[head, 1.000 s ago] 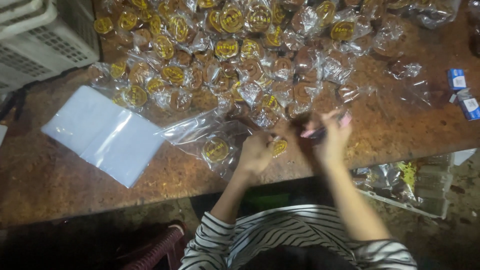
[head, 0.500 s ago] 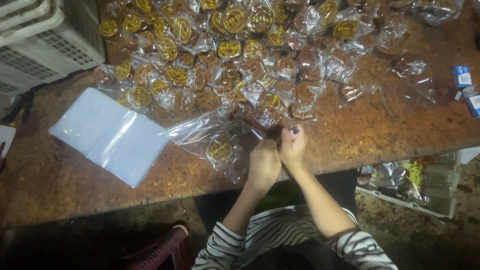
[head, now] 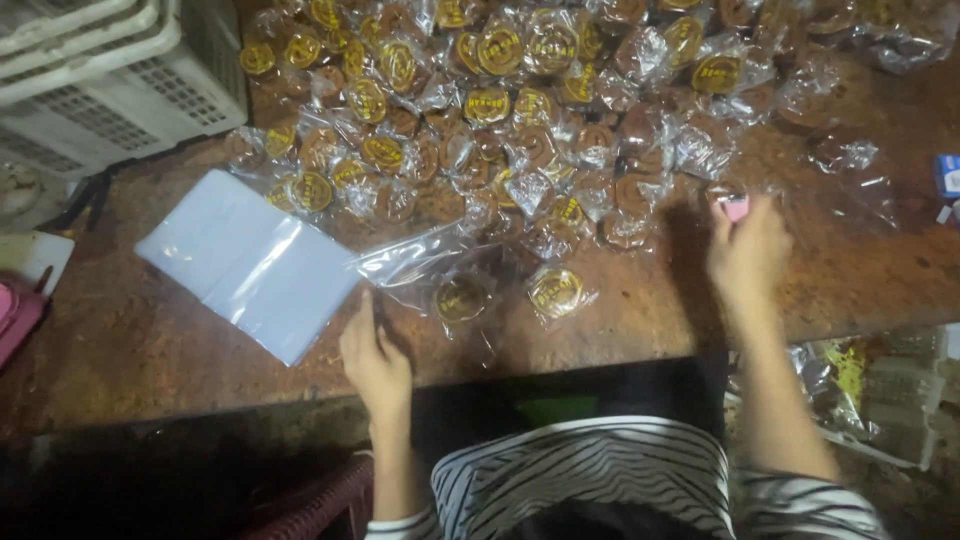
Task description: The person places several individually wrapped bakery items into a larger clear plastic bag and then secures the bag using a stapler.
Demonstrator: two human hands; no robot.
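**Bagging wrapped cakes, mostly still to do**

The left hand pinches the clear bag near the tabletop's front edge; one cake seems inside. The right hand grips a small pink object. The pile of wrapped cakes at the back edge remains unbagged.

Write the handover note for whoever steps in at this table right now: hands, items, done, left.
Left hand: on the near edge of the open clear bag, beside the stack of flat clear bags.
Right hand: reaching into the right side of the pile of wrapped round cakes, fingertips at a small pink item; grip unclear.
Done: one wrapped cake appears to lie inside the open bag; another lies just beside it on the wooden table.
Left: most of the pile is unbagged.
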